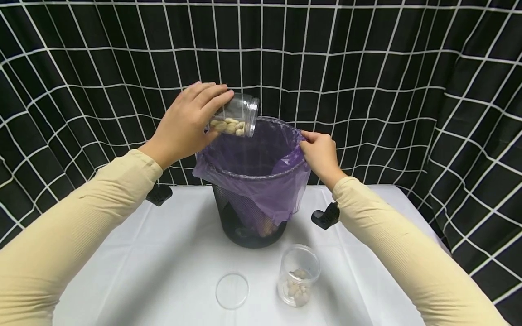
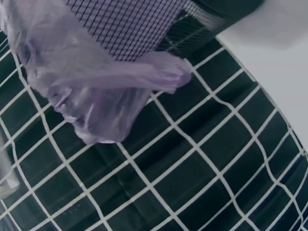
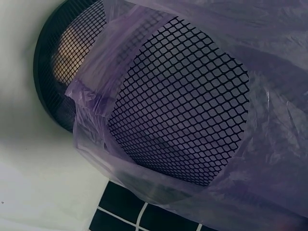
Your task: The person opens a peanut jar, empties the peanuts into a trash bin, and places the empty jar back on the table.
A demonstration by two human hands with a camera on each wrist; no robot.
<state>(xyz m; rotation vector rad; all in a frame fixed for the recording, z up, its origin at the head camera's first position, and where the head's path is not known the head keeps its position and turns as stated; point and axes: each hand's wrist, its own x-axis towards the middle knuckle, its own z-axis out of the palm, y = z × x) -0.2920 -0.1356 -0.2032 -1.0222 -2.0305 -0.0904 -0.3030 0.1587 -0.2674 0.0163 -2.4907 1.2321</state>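
In the head view my left hand (image 1: 191, 120) grips a clear plastic jar (image 1: 238, 108), tipped on its side with its open mouth toward the right. Peanuts in their shells (image 1: 228, 126) lie along the lower wall inside it. The jar's mouth overlaps the left part of a black mesh wastebasket (image 1: 232, 213). A purple plastic bag (image 1: 265, 194) lines the basket and hangs over its rim. At the right side of that rim, my right hand (image 1: 322, 154) pinches the bag's edge. Both wrist views show the bag draped on the mesh, with neither hand in sight.
A second clear jar (image 1: 299, 276), upright and lidless with pale lumps inside, stands on the white tabletop (image 1: 171, 280) at front right. Left of it lies a clear round lid (image 1: 232, 290). Behind everything hangs a black curtain with white grid lines (image 1: 367, 113).
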